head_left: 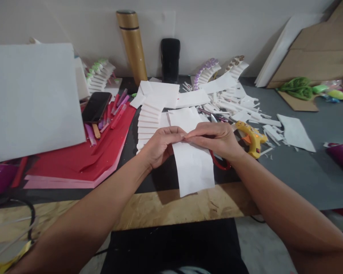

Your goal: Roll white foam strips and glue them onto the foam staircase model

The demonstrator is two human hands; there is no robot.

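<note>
A long white foam sheet strip lies across the table's front edge, running away from me. My left hand and my right hand both pinch it across its middle, fingertips meeting at the centre. Both hands are closed on the strip. Red-handled scissors lie under my right hand, mostly hidden. A stepped stack of white foam pieces sits just beyond my left hand. A yellow glue gun lies right of my right hand.
Red and pink paper sheets lie at the left with a black phone and pens. A large white board leans far left. A gold flask, white foam scraps, cardboard and green yarn stand behind.
</note>
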